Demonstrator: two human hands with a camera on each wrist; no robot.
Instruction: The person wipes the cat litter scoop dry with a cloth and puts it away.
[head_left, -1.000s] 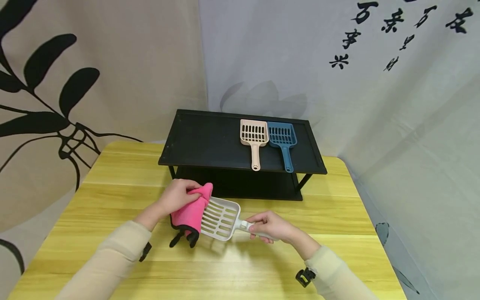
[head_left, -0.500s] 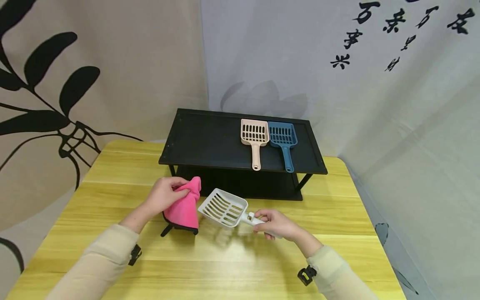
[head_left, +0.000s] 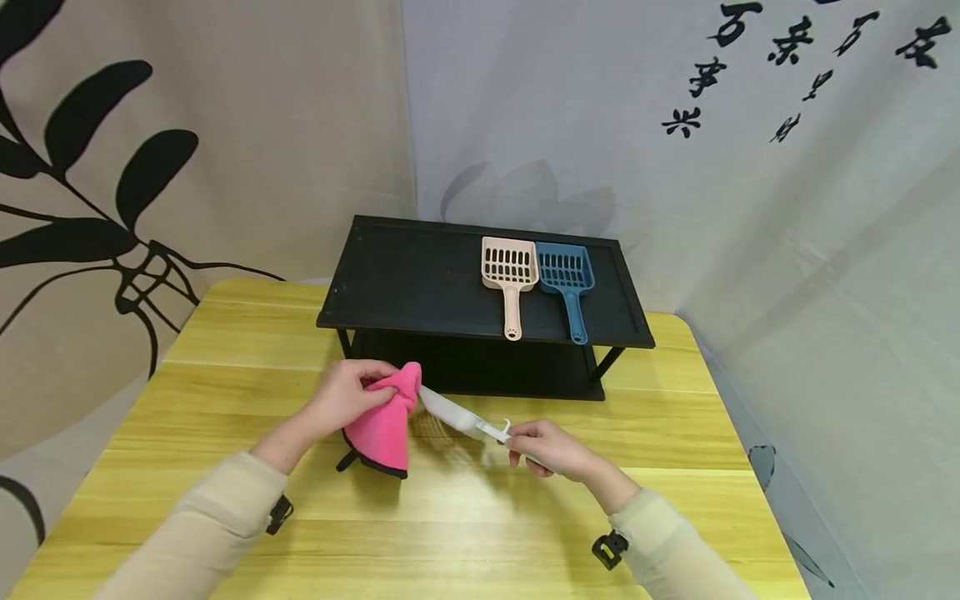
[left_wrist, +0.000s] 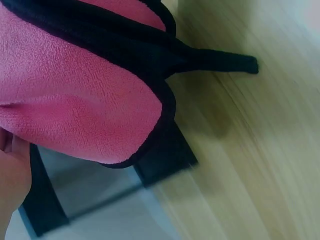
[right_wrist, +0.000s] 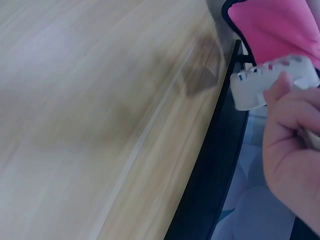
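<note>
My left hand (head_left: 348,396) pinches a pink cloth (head_left: 381,429) with black edging, which hangs bunched over the table; in the left wrist view the cloth (left_wrist: 90,100) and its black loop fill the upper left. In my right hand (head_left: 551,450) is the handle of a white slotted litter scoop (head_left: 453,412), turned on its side so its edge faces the head camera. The scoop's far end meets the cloth in the head view. From the right wrist, the scoop (right_wrist: 272,80) overlaps the pink cloth behind it.
A black two-tier rack (head_left: 420,283) stands at the back of the wooden table (head_left: 480,533). On its top shelf lie a beige litter scoop (head_left: 510,275) and a blue litter scoop (head_left: 567,279), side by side. Printed fabric (head_left: 300,125) hangs behind.
The cloth first covered the scoop's front, then moved left off it, and is now back against its far end. The scoop has turned from face-up onto its side.
</note>
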